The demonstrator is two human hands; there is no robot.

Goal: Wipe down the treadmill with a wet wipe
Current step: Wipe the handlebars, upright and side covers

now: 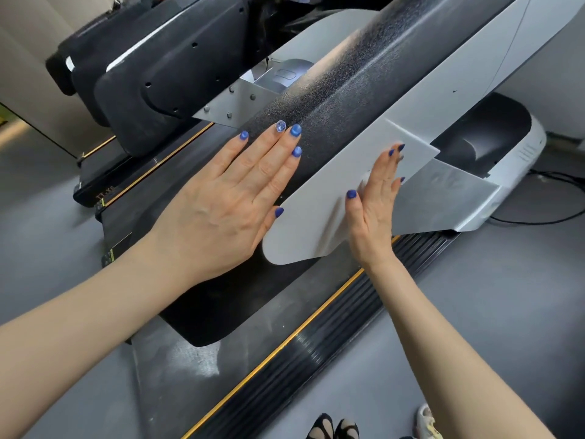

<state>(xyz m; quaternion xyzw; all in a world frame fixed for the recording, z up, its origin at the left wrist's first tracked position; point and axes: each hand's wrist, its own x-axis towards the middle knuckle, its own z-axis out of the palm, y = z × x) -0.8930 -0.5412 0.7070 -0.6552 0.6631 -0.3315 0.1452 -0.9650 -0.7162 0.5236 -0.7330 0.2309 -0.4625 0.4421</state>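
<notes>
- Black, pebbled plastic covers the treadmill's sloping upright, and your left hand lies flat on it, palm down.
- Your left fingers are straight and close together, holding nothing; the thumb reaches the edge of the grey side panel.
- Your right hand presses edge-on against that grey panel, fingers straight and pointing up the slope.
- A small pale fold that looks like the wet wipe peeks out beside your right palm, pinned between the hand and the panel; most of it is hidden, so you cannot tell its full shape.
- The right hand does not curl round the wipe; it pushes it flat against the surface.
- Below both hands runs the dark running belt, with a pale smeared patch on it, edged by a yellow stripe and a ribbed black side rail.
- The white motor cover sits at the far end of the deck, right of the upright.
- A black cable trails over the grey floor beyond that cover.
- A second dark machine stands just behind the upright, on the left.
- Shoes show at the bottom edge, beside the rail.
</notes>
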